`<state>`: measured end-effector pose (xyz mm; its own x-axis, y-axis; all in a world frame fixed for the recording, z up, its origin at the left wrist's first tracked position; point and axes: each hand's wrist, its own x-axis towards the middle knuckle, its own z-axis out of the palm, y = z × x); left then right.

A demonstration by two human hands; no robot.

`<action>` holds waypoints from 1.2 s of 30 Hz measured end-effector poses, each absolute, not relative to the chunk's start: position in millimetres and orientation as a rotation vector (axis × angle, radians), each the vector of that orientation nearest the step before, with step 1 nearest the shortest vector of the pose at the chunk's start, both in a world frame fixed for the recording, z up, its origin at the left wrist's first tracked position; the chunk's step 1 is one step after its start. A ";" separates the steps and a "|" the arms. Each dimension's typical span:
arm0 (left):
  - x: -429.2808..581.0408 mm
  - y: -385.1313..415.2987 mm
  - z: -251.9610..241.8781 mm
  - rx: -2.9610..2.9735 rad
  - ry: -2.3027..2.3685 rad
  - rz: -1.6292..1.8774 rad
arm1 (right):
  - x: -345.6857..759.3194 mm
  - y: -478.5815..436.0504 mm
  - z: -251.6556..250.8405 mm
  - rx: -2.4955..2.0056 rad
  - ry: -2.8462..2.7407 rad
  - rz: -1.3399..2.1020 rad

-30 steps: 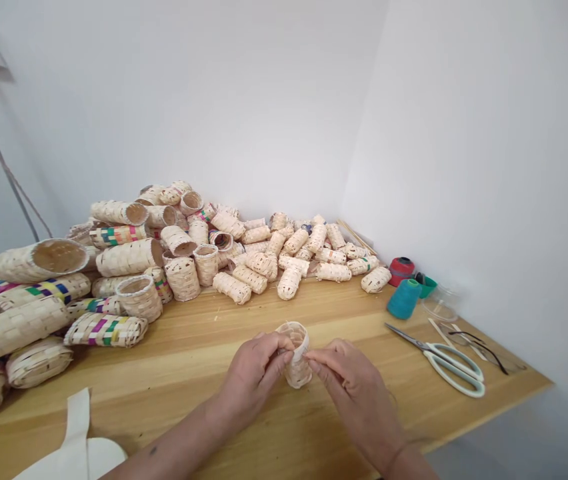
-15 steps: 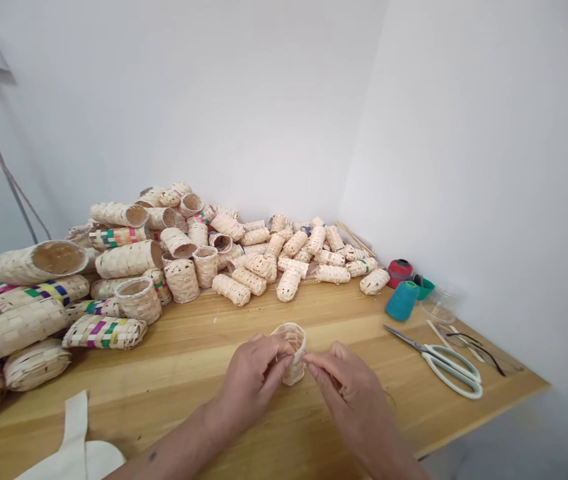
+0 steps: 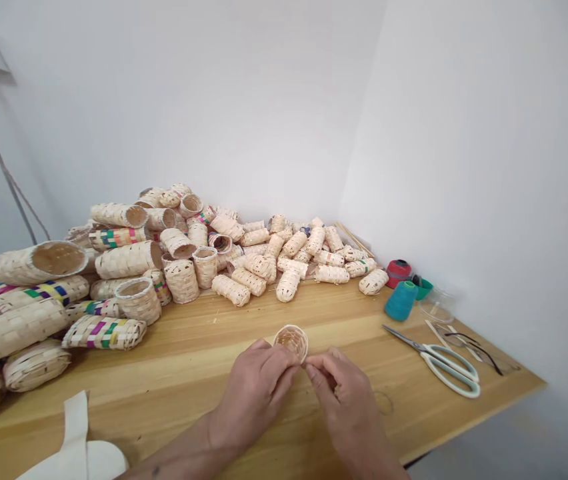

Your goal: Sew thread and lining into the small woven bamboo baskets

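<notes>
A small woven basket [image 3: 291, 339], pale and round-mouthed, stands between my hands with its opening tipped toward me. My left hand [image 3: 259, 380] is closed on its near rim, fingers and thumb pinching the edge. Close to the same spot, my right hand [image 3: 344, 390] is closed in a pinch beside the rim. Whatever lies between those fingertips is too fine to make out. A thin loop of thread [image 3: 385, 402] lies on the wood just right of my right hand. The basket's lower part is hidden behind my left hand.
Many woven baskets [image 3: 129, 259] are heaped at left and back. To the right are scissors [image 3: 447, 367], a teal thread cone [image 3: 401, 301], a red cone [image 3: 399, 273] and glasses [image 3: 474, 343]. A white strap roll [image 3: 99, 460] lies front left on the wooden table [image 3: 204, 360].
The basket has tipped so its mouth faces me more. My left hand has shifted down the rim, and my right hand has moved slightly lower, uncovering the thread loop.
</notes>
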<state>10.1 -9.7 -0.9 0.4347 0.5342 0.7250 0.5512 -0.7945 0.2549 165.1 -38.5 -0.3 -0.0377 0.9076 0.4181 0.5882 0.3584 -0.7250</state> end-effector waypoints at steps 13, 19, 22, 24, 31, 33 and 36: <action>5.4 -3.3 -3.6 -2.575 -0.886 -1.272 | 176.1 -35.9 -1.2 -1.371 -1.628 0.836; 7.5 -4.9 -1.4 -2.581 -0.826 -1.247 | 174.1 -35.8 4.5 -1.355 -1.760 0.698; 6.7 -4.6 -2.5 -2.583 -0.785 -1.219 | 181.8 -34.0 9.1 -1.263 -1.933 0.572; 6.4 -4.4 -4.2 -2.609 -0.754 -1.183 | 185.9 -32.0 12.8 -1.238 -2.008 0.498; 9.4 -7.9 -6.5 -2.690 -0.694 -0.976 | 186.6 -25.4 25.2 -1.302 -2.139 0.433; 9.5 -11.0 -3.0 -2.713 -0.682 -0.979 | 187.8 -24.9 25.1 -1.289 -2.137 0.470; 7.1 -14.6 3.6 -2.699 -0.656 -1.129 | 191.7 -25.0 22.1 -1.287 -2.071 0.542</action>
<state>7.1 -14.6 3.6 0.6228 0.3382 0.7055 0.4457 -0.8945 0.0354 191.7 -25.0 22.1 -0.3222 0.8991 0.2964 0.6384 0.4375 -0.6333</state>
